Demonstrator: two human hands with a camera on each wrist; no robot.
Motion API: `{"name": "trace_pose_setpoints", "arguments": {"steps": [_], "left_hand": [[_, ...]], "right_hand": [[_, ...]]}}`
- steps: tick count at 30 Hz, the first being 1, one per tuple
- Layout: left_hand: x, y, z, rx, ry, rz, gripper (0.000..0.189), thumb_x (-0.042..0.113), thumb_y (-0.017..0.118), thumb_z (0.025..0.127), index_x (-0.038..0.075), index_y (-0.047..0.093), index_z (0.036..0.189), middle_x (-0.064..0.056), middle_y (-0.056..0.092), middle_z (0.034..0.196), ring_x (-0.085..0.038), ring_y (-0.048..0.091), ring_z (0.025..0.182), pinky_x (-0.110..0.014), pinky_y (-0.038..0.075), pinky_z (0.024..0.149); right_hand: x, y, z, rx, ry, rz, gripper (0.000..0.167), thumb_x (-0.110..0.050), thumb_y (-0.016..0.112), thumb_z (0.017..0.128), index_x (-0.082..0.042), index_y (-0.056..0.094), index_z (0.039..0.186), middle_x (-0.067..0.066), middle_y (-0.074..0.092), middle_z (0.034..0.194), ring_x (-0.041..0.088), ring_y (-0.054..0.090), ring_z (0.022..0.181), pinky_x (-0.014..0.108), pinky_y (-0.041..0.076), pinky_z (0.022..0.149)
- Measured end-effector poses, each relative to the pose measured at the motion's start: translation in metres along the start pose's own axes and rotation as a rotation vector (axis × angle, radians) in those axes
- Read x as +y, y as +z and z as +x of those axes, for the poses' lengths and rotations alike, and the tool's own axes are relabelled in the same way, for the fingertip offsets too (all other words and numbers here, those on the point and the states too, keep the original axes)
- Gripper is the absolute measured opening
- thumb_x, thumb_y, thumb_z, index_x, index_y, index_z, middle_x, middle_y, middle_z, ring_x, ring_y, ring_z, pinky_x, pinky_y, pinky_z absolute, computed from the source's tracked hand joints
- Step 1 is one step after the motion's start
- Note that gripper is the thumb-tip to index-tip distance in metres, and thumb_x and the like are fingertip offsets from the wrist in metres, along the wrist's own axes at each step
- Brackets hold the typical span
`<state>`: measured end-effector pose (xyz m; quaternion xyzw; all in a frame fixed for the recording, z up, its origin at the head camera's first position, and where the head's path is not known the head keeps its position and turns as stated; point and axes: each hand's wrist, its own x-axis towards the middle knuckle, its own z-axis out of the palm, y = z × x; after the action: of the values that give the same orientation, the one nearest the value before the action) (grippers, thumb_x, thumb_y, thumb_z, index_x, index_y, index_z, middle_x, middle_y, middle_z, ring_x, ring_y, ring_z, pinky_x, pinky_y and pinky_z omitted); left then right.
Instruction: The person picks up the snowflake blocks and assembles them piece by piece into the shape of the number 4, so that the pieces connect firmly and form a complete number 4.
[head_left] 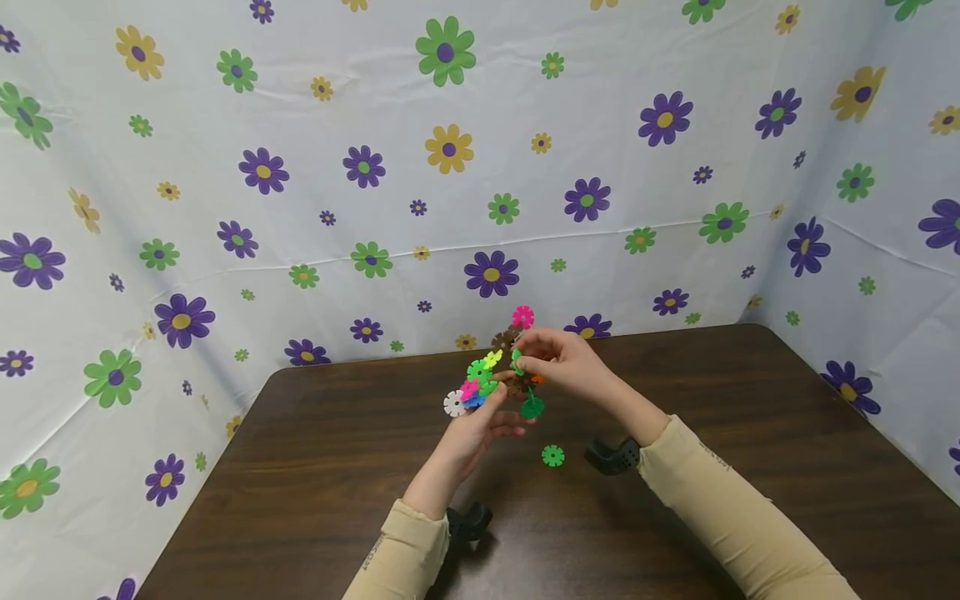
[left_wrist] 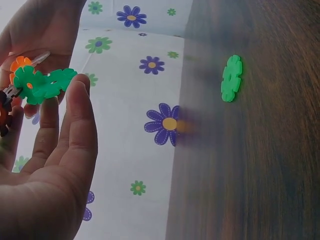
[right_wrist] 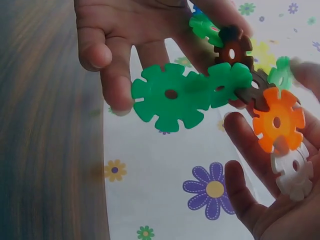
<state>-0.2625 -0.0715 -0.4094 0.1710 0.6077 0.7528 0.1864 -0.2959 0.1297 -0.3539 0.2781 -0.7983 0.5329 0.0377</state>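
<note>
A cluster of interlocked notched plastic discs, with brown discs (head_left: pixel 502 340) in its middle, is held up over the table. My left hand (head_left: pixel 471 433) grips it from below left, thumb on the near side. Pink (head_left: pixel 522 317), yellow, green, blue and white (head_left: pixel 453 404) discs branch off it. My right hand (head_left: pixel 573 367) pinches a light green disc (head_left: pixel 517 360) against the cluster between thumb and forefinger. In the right wrist view, two dark green discs (right_wrist: pixel 170 97) stick out in a row. An orange disc (right_wrist: pixel 277 120) and a clear disc (right_wrist: pixel 294 175) extend toward the right palm.
One loose green disc (head_left: pixel 552 456) lies on the dark wood table (head_left: pixel 337 483), below and in front of the hands. Black wrist-worn cameras (head_left: pixel 612 457) hang under both forearms. A white flower-printed cloth (head_left: pixel 315 125) rises behind the table and along its sides.
</note>
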Motion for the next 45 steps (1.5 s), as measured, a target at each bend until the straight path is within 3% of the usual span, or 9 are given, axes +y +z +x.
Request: {"name": "trace_pose_setpoints", "arguments": {"steps": [8,13,19,24,28,32,38,45], "left_hand": [[-0.001,0.001,0.001,-0.005,-0.021,0.012,0.061,0.048,0.049,0.099,-0.001,0.047,0.136,-0.012,0.059,0.125,-0.037,0.061,0.110,-0.048,0.046,0.095],[-0.001,0.001,0.000,0.005,-0.031,0.016,0.062,0.050,0.049,0.098,0.000,0.048,0.135,-0.011,0.061,0.122,-0.030,0.064,0.104,-0.050,0.044,0.097],[-0.002,0.001,0.000,0.027,-0.048,0.009,0.061,0.048,0.051,0.098,-0.002,0.049,0.134,-0.015,0.067,0.113,-0.026,0.067,0.099,-0.048,0.045,0.097],[-0.003,0.001,0.001,0.040,-0.064,0.008,0.064,0.049,0.053,0.097,-0.004,0.049,0.133,-0.019,0.068,0.109,-0.025,0.067,0.096,-0.044,0.047,0.096],[-0.004,0.002,0.001,0.042,-0.075,0.014,0.066,0.051,0.055,0.096,-0.005,0.050,0.131,-0.024,0.067,0.108,-0.028,0.067,0.097,-0.043,0.047,0.096],[-0.003,0.002,0.001,0.045,-0.086,0.031,0.070,0.053,0.055,0.094,-0.005,0.048,0.134,-0.025,0.068,0.106,-0.036,0.065,0.102,-0.041,0.046,0.096],[-0.004,0.002,0.003,0.007,-0.053,0.031,0.070,0.052,0.054,0.095,-0.004,0.046,0.136,-0.022,0.067,0.111,-0.031,0.067,0.099,-0.042,0.047,0.095],[-0.009,0.002,0.003,-0.025,-0.031,0.012,0.065,0.049,0.052,0.097,-0.002,0.045,0.137,-0.027,0.060,0.121,-0.047,0.058,0.108,-0.042,0.049,0.094]], "right_hand": [[-0.003,0.005,-0.006,0.083,-0.045,-0.078,0.022,-0.018,0.073,0.088,-0.008,0.067,0.107,0.002,0.068,0.089,0.019,0.063,0.077,0.036,0.053,0.064],[0.001,0.008,-0.010,0.089,-0.193,-0.089,0.028,-0.009,0.068,0.091,-0.010,0.066,0.119,0.001,0.069,0.094,0.015,0.063,0.076,0.031,0.052,0.059],[0.007,0.002,-0.013,0.009,-0.340,-0.166,0.035,-0.002,0.066,0.089,-0.009,0.064,0.124,0.001,0.068,0.103,0.013,0.056,0.072,0.027,0.048,0.057],[0.007,-0.007,-0.017,-0.097,-0.302,-0.202,0.057,0.006,0.070,0.077,-0.011,0.059,0.130,0.001,0.064,0.115,0.014,0.056,0.084,0.029,0.052,0.061],[0.006,-0.011,-0.019,-0.144,-0.256,-0.243,0.066,0.009,0.073,0.074,-0.012,0.055,0.135,0.002,0.061,0.120,0.016,0.056,0.091,0.028,0.054,0.065],[0.005,-0.011,-0.018,-0.141,-0.259,-0.316,0.068,0.009,0.076,0.074,-0.010,0.054,0.136,0.004,0.062,0.119,0.016,0.058,0.093,0.026,0.054,0.072],[0.005,-0.011,-0.018,-0.127,-0.269,-0.378,0.066,0.009,0.078,0.074,-0.008,0.055,0.134,0.007,0.063,0.118,0.018,0.061,0.095,0.027,0.055,0.075],[0.008,-0.011,-0.019,-0.125,-0.287,-0.385,0.066,0.009,0.079,0.073,-0.004,0.056,0.133,0.009,0.064,0.118,0.021,0.063,0.096,0.031,0.055,0.078]]}}
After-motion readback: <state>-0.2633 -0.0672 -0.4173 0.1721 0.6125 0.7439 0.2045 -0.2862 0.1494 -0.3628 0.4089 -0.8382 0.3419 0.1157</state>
